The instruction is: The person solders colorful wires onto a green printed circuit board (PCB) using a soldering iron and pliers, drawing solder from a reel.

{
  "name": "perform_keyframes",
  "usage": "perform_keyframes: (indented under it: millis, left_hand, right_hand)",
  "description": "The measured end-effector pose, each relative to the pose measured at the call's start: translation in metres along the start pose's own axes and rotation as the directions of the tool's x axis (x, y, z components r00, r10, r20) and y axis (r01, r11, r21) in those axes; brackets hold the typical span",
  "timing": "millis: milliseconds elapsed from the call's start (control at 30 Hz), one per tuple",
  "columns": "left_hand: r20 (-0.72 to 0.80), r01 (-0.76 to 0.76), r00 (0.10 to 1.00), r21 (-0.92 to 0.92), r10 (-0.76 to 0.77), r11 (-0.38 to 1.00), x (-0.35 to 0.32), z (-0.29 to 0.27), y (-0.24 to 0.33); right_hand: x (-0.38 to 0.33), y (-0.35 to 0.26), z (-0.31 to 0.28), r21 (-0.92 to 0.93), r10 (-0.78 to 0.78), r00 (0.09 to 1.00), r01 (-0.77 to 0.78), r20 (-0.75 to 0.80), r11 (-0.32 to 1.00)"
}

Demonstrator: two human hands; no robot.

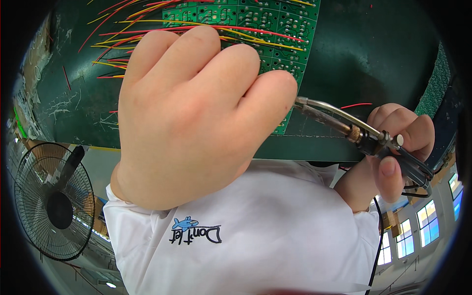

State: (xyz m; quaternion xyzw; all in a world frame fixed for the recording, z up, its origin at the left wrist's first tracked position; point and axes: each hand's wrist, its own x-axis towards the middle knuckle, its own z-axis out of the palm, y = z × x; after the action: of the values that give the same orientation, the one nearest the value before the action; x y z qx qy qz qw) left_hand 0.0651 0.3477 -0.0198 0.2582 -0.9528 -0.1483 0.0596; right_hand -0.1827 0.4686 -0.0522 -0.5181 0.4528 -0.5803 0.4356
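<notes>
Red and yellow wires (147,29) fan across the circuit board (255,24). My curled left hand (196,113) covers it; my right hand (393,152) grips a soldering iron (344,125) beside it.

No packages, labels, signs or screens show. The nearest thing is a small printed mark on the white cloth shirt (275,231), near its lower left: a blue fish drawing (185,223) above 1 line of black lettering.
</notes>
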Motion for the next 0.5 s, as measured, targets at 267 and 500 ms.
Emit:
perform_keyframes:
  millis: [267,500]
  left_hand:
    - [0.002,-0.028,1.0,-0.009,0.028,1.0,0.001,-0.005,0.0]
    - [-0.037,0.035,0.999,-0.045,-0.037,0.998,-0.002,-0.032,-0.01]
  right_hand:
    - [-0.002,-0.001,-0.009,0.135,0.042,0.999,-0.042,0.008,0.99]
    - [-0.006,-0.001,-0.006,0.201,0.056,0.987,-0.024,-0.152,0.979]
